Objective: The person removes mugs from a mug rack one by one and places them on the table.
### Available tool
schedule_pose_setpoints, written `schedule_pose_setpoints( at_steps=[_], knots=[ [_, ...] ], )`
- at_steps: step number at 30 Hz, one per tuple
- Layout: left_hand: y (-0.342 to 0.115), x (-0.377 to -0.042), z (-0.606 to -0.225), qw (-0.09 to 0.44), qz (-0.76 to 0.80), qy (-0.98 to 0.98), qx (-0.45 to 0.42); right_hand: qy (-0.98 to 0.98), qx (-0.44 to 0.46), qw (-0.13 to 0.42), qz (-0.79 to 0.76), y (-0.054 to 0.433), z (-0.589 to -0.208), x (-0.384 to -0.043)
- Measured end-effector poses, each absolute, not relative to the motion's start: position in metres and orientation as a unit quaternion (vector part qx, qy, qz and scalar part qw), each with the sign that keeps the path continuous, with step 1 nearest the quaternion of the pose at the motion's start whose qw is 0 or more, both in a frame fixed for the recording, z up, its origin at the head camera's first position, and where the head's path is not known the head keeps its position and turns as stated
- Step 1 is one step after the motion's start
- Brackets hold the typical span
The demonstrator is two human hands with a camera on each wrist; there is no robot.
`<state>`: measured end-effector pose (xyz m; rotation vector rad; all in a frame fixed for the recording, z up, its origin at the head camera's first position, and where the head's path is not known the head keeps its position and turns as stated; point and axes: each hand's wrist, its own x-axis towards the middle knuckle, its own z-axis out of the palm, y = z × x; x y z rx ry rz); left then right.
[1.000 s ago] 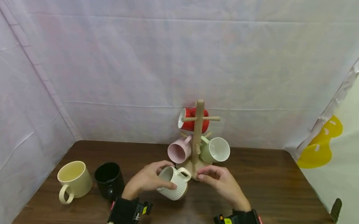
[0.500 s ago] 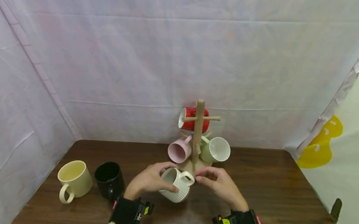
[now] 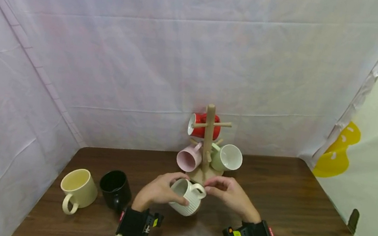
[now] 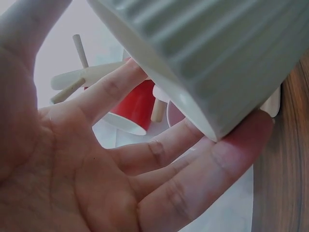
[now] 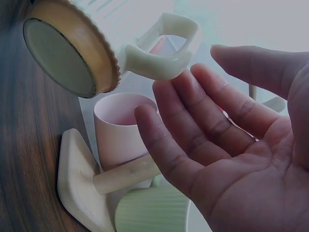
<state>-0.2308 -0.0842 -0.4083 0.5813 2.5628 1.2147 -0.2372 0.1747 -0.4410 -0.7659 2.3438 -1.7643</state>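
My left hand (image 3: 159, 190) holds a white ribbed mug (image 3: 190, 208) by its body, thumb on the near side and fingers round the rim side. The mug is tilted, its mouth to the left and its handle (image 5: 164, 67) to the right. In the right wrist view its tan base (image 5: 87, 43) shows. My right hand (image 3: 233, 198) is at the handle, fingers slightly bent and thumb apart. Its fingertips (image 5: 181, 79) meet or nearly meet the handle; contact is hard to tell. Behind both hands stands a wooden mug tree (image 3: 206, 145).
On the tree hang a red mug (image 3: 215, 132), a pink mug (image 3: 188, 159) and a light green mug (image 3: 228, 158). Left on the brown table (image 3: 304, 233) stand a yellow mug (image 3: 84, 194) and a black mug (image 3: 115, 190). White sheeting (image 3: 145, 66) rises behind the table.
The left hand has brought the white mug slightly right and nearer the person. The right hand has shifted a little left, so the handle and its fingertips are closer together.
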Motion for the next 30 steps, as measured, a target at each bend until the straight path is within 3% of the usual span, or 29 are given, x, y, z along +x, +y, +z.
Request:
schedule_pose_setpoints(
  at_steps=[30],
  knots=[
    [-0.077, -0.228, -0.409, 0.106, 0.367, 0.894, 0.233, 0.756, -0.310, 0.094, -0.569, 0.164, -0.445, -0.234]
  ],
)
